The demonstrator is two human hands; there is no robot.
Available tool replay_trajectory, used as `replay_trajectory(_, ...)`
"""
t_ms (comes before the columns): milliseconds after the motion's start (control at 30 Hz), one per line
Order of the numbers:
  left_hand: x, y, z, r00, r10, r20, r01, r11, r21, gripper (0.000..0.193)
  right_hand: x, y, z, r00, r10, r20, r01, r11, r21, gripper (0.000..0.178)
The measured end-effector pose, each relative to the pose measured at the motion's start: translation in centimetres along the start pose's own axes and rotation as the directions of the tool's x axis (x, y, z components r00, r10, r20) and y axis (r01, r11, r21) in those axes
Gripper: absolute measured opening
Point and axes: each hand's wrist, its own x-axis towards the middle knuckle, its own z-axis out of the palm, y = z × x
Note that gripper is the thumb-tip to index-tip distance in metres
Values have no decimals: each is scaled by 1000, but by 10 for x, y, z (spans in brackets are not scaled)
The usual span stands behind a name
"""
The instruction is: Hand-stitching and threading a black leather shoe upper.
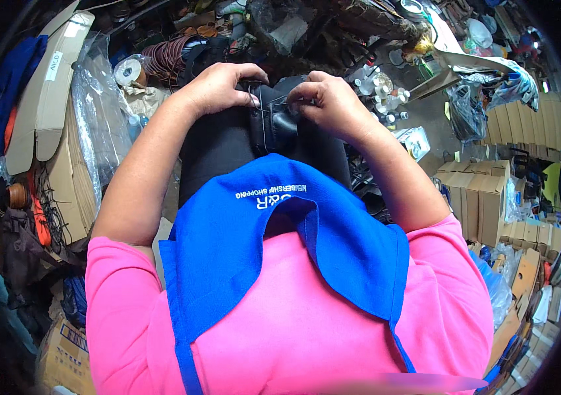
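Cluttered floor (430, 120) behind; left hand (220, 89) clamped on black leather piece (284, 126), right hand (333, 102) pinching pale thread (280, 102).

Tall cardboard sheets (48, 108) stand at the left between a blue cloth (15, 92) and clear plastic sheeting (101, 115); a pale spool (127, 70) sits just beside coiled reddish-brown cord (165, 59); small white bottles (382, 91) cluster at the upper right; below them, toward the right edge, stand cardboard boxes (475, 201); a printed carton (63, 361) occupies the lower left
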Motion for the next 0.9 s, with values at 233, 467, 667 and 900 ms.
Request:
replay_trajectory(233,2,-3,1,999,51,10,-51,999,14,46,13,29,10,997,-61,40,49,967,252,14)
replay_trajectory(467,3,-13,7,997,66,-43,-68,997,-34,43,19,31,25,977,44,208,-144,857,496,9)
replay_trajectory(667,1,-17,4,981,191,22,-192,980,56,49,16,28,24,985,40,170,-127,829,544,11)
replay_trajectory(900,4,-14,1,988,145,50,-147,988,43,49,22,35,29,989,-1,149,-80,839,539,11)
